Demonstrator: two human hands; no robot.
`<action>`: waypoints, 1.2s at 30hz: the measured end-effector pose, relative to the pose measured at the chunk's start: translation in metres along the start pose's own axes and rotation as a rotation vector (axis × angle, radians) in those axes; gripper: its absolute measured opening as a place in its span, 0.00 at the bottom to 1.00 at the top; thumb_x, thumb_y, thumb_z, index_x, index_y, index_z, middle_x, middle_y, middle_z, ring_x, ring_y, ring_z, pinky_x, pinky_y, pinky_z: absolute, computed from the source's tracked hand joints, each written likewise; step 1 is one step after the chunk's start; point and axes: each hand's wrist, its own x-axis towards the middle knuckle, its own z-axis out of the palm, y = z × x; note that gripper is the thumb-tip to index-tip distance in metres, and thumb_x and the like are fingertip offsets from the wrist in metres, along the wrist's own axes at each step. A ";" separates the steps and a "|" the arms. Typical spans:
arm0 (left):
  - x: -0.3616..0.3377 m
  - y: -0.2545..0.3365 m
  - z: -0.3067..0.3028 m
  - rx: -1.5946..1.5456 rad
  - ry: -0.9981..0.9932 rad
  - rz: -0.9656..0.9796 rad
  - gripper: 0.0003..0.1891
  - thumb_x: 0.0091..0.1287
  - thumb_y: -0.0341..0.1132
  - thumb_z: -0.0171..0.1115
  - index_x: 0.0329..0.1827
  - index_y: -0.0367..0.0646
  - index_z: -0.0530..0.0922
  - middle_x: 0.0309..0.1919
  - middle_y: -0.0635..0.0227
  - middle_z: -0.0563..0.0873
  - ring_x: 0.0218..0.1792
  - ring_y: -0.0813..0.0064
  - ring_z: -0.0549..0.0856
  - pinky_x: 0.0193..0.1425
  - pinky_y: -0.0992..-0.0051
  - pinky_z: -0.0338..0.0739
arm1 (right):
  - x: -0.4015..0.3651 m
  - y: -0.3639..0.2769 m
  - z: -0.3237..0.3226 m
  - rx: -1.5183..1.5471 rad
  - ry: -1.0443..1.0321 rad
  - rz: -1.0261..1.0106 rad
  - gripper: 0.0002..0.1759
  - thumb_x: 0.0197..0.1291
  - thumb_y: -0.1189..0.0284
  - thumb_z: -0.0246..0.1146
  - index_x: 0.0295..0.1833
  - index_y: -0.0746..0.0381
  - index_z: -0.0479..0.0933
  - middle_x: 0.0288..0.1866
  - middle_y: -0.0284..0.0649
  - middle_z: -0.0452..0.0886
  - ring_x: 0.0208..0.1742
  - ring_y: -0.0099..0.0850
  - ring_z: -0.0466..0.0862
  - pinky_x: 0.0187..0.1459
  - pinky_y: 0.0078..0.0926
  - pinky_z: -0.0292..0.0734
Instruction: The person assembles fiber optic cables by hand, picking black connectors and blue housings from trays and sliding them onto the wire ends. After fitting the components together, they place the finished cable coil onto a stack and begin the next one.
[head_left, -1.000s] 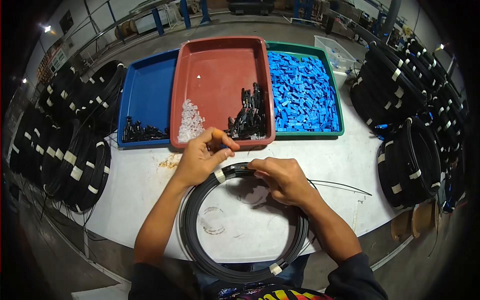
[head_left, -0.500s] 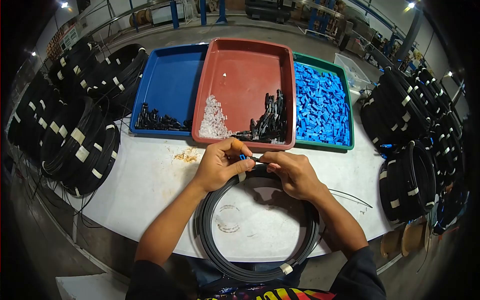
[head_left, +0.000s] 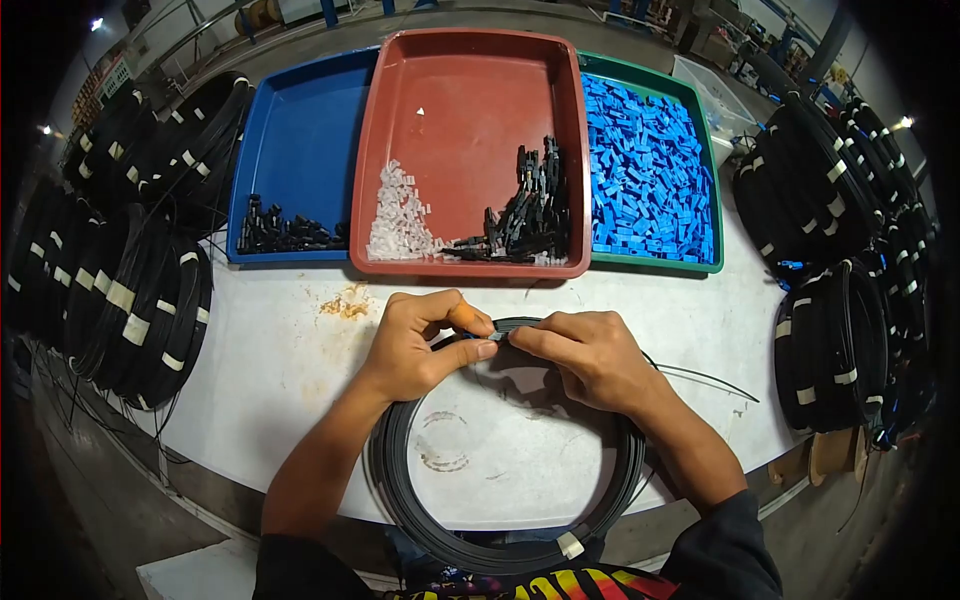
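Observation:
Above the back of a black cable coil (head_left: 395, 455), both hands meet fingertip to fingertip. My left hand (head_left: 420, 345), an orange wrap on its index finger, pinches a small connector (head_left: 498, 337); a bit of blue shows among the fingers. From the other side my right hand (head_left: 590, 360) is closed on the connector's right end with thumb and index finger. Most of the piece is hidden by the fingertips. The coil lies over the table's front edge, bound with pale tape (head_left: 570, 545). A loose cable end (head_left: 710, 380) sticks out to the right.
Behind stand a blue tray (head_left: 310, 130) with black parts, a red tray (head_left: 470, 100) with clear and black pieces, and a green tray (head_left: 716, 240) full of blue clips (head_left: 650, 170). Taped cable coils are stacked at left (head_left: 140, 310) and right (head_left: 825, 350) on the white table (head_left: 270, 390).
My fingertips have come closer together around the connector, covering most of the blue part that showed before. The view has tilted down a little, so the trays sit higher in it.

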 end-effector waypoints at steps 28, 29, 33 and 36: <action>0.004 -0.002 0.007 0.030 0.022 0.129 0.07 0.61 0.19 0.74 0.40 0.33 0.87 0.37 0.59 0.93 0.34 0.79 0.90 0.38 0.81 0.83 | 0.002 -0.005 -0.004 -0.026 -0.033 -0.001 0.29 0.45 0.70 0.72 0.58 0.52 0.81 0.33 0.36 0.87 0.26 0.37 0.87 0.26 0.34 0.80; 0.003 -0.002 0.007 0.030 0.021 0.128 0.07 0.61 0.19 0.74 0.40 0.33 0.87 0.37 0.59 0.93 0.34 0.79 0.90 0.38 0.81 0.83 | 0.002 -0.005 -0.004 -0.023 -0.029 -0.002 0.29 0.45 0.70 0.72 0.59 0.52 0.81 0.32 0.36 0.86 0.26 0.37 0.86 0.26 0.34 0.80; 0.003 0.001 0.009 0.065 0.020 0.124 0.07 0.61 0.19 0.74 0.41 0.33 0.86 0.37 0.61 0.93 0.31 0.83 0.88 0.33 0.83 0.80 | 0.000 -0.005 -0.005 -0.015 -0.031 -0.012 0.30 0.44 0.70 0.72 0.59 0.53 0.80 0.29 0.36 0.85 0.25 0.37 0.86 0.25 0.34 0.79; 0.003 0.000 0.010 0.127 0.022 0.178 0.07 0.62 0.20 0.74 0.42 0.33 0.86 0.37 0.61 0.93 0.29 0.84 0.87 0.31 0.84 0.78 | -0.002 -0.003 -0.005 0.025 -0.069 0.026 0.30 0.45 0.72 0.71 0.59 0.54 0.80 0.29 0.37 0.85 0.25 0.38 0.86 0.25 0.34 0.80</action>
